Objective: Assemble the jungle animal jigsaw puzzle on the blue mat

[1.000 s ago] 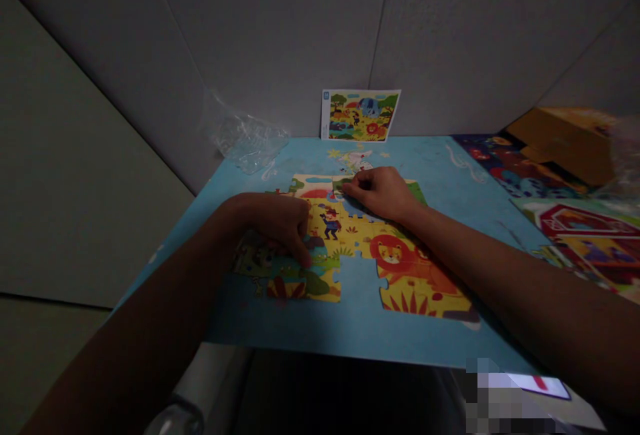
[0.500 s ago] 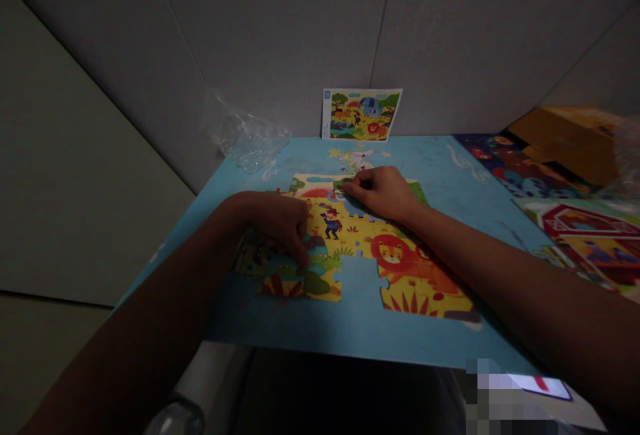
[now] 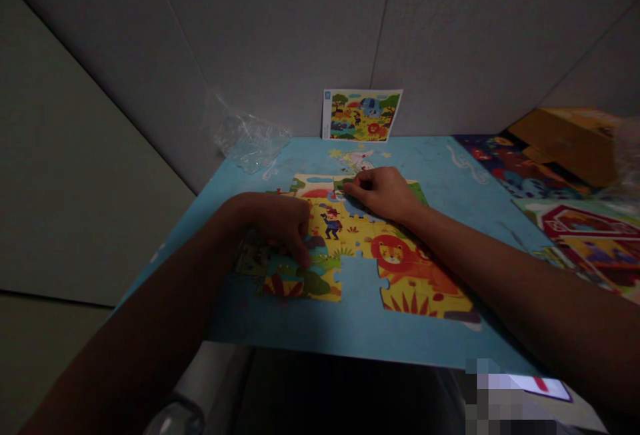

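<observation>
A partly assembled jigsaw puzzle (image 3: 363, 232) lies on the blue tabletop, showing a lion, a figure in blue and plants. Along its near edge, a gap bares the blue surface between the bush piece (image 3: 323, 283) and the lion's section. My left hand (image 3: 283, 222) rests over the puzzle's left part, fingers curled under, the thumb reaching down onto the pieces; what its fingers grip is hidden. At the far edge my right hand (image 3: 387, 192) pinches with thumb and forefinger at a green-topped puzzle piece (image 3: 340, 183). Its palm covers part of the blue elephant.
A picture card (image 3: 363, 115) of the same scene leans on the wall behind. Clear plastic wrap (image 3: 253, 142) lies at the back left. To the right are an orange-brown box (image 3: 565, 142) and another colourful picture (image 3: 585, 228). A lit screen (image 3: 543, 385) shows below the table's near edge.
Hardly anything differs. My left hand has shifted very slightly to the right over the pieces; my right hand stays at the same spot.
</observation>
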Motion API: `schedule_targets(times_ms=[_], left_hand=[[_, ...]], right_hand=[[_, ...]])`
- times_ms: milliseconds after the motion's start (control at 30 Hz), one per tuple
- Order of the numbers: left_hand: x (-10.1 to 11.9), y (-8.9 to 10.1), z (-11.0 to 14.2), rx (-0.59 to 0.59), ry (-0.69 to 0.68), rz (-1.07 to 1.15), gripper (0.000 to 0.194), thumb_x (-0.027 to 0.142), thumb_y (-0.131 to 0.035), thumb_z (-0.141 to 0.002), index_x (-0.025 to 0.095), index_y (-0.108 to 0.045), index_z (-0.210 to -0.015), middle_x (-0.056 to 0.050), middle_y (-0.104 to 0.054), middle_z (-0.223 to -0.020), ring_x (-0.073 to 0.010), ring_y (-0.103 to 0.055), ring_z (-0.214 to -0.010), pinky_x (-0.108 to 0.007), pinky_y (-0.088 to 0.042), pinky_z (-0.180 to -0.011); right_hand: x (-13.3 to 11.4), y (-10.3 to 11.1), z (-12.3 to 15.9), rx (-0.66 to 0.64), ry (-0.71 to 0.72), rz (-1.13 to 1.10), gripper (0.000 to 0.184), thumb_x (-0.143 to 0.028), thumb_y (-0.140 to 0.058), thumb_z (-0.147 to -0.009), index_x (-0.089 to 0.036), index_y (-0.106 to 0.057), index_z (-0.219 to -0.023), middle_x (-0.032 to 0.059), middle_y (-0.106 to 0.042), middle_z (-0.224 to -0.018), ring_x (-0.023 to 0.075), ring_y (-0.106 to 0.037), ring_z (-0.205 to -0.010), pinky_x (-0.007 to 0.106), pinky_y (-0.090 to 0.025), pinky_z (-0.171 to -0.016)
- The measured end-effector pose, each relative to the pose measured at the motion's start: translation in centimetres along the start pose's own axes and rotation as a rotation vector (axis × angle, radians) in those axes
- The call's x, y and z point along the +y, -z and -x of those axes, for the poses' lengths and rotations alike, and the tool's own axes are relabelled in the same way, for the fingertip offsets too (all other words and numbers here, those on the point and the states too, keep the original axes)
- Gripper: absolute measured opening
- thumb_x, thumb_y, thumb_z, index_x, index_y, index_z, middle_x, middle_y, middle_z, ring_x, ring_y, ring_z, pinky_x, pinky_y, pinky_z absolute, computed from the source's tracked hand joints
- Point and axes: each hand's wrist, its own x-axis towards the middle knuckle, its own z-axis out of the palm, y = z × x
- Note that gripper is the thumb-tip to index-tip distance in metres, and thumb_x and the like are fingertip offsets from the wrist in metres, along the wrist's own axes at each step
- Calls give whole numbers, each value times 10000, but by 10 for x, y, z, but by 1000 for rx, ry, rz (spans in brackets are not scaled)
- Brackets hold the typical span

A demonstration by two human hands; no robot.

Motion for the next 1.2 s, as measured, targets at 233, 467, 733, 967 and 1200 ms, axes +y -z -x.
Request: schedule_targets(times_ms=[233,467,733,967,1200], left_hand=[[-1,0,0,1,-1,4,487,620,-820,-633,182,-624,-548,-2,-595,-493,-125,-491,-448,-255,-340,-461],[2,-2,3,29,13,0,470,586,-825,-640,185,-612,-519,-5,-587,-474,-134,-493,-443,-257,-324,-450],[-6,2,13,-63,31,33,449,539,-828,-648,186,-602,-485,-2,-552,-445,-120,-466,-420,-241,-329,-443],[-8,0,6,-42,54,5,460,549,-811,-649,179,-597,-481,4,-539,-446,-112,-457,-421,-241,-332,-452],[-7,0,7,-28,93,-10,444,534,-823,-629,188,-588,-478,5,-534,-444,-121,-459,-431,-252,-327,-461]], right_hand=[[-2,1,1,0,3,3,331,-439,-617,-890,-185,-710,-698,21,-607,-608,147,-486,-584,311,-270,-588],[-1,1,0,-6,11,3,342,-446,-612,-892,-185,-712,-694,17,-610,-603,144,-485,-583,304,-269,-584],[2,-1,0,0,6,4,349,-461,-603,-888,-178,-729,-728,26,-619,-626,148,-499,-596,306,-278,-584],[0,1,0,-8,-3,6,336,-445,-609,-895,-183,-719,-716,25,-610,-611,143,-485,-581,311,-274,-580],[-1,1,0,-4,12,-3,335,-441,-617,-898,-192,-695,-686,24,-611,-606,145,-484,-578,318,-278,-579]])
